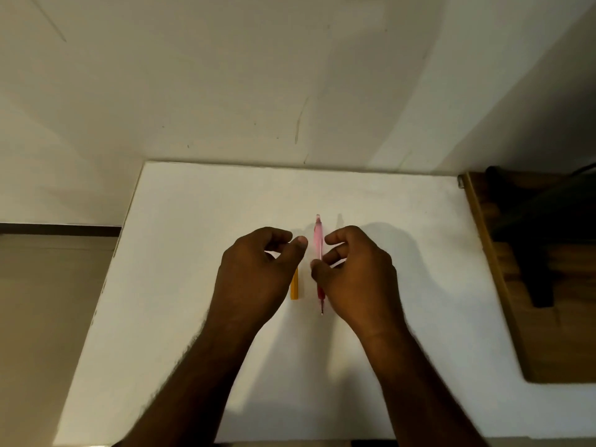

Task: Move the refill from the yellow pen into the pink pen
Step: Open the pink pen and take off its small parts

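Observation:
The pink pen points away from me, its clear pink barrel up and its red grip and tip toward me. My right hand pinches it near the middle between thumb and fingers. Its shadow falls well to the right, so it seems lifted off the white table. A short length of the yellow pen lies on the table just left of the pink pen, the rest hidden under my left hand. My left hand hovers with curled fingers and thumb apart, holding nothing that I can see.
A pale wall rises behind the table's far edge. A wooden board with a dark object on it sits off the table's right side. Floor shows beyond the left edge.

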Demonstrator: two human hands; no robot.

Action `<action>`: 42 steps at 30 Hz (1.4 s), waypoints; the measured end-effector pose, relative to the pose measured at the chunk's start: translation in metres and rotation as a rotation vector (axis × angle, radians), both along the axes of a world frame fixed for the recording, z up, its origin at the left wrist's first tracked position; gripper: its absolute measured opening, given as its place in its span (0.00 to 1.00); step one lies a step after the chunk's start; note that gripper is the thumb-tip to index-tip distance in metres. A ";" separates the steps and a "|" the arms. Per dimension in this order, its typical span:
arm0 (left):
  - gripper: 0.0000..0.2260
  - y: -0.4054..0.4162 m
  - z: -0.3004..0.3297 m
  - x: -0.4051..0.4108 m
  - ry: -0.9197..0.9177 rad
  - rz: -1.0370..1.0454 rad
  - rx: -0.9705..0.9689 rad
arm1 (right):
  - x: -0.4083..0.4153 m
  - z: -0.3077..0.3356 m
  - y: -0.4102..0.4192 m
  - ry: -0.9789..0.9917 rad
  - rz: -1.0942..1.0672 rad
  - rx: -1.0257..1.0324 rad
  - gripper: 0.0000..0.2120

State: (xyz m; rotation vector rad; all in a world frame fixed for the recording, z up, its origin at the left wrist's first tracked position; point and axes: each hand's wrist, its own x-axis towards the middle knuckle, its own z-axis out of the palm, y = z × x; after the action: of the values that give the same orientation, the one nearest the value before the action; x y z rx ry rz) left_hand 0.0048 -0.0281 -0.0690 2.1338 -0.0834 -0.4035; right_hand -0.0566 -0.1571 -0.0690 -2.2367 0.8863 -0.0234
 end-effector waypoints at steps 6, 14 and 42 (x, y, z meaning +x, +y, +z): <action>0.11 -0.007 0.005 -0.004 0.066 -0.046 -0.093 | -0.010 0.013 0.006 -0.140 0.086 0.164 0.14; 0.09 -0.006 0.010 0.002 0.111 -0.086 -0.171 | 0.002 0.015 -0.008 -0.287 -0.114 0.432 0.02; 0.10 -0.009 0.001 -0.004 0.184 -0.162 -0.110 | 0.012 -0.024 -0.037 -0.101 -0.091 -0.170 0.05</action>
State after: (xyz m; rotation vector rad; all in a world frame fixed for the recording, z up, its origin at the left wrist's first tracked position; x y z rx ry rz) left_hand 0.0010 -0.0375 -0.0682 1.9788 -0.1701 -0.6736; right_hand -0.0450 -0.1945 -0.0932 -2.3267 0.9607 -0.2603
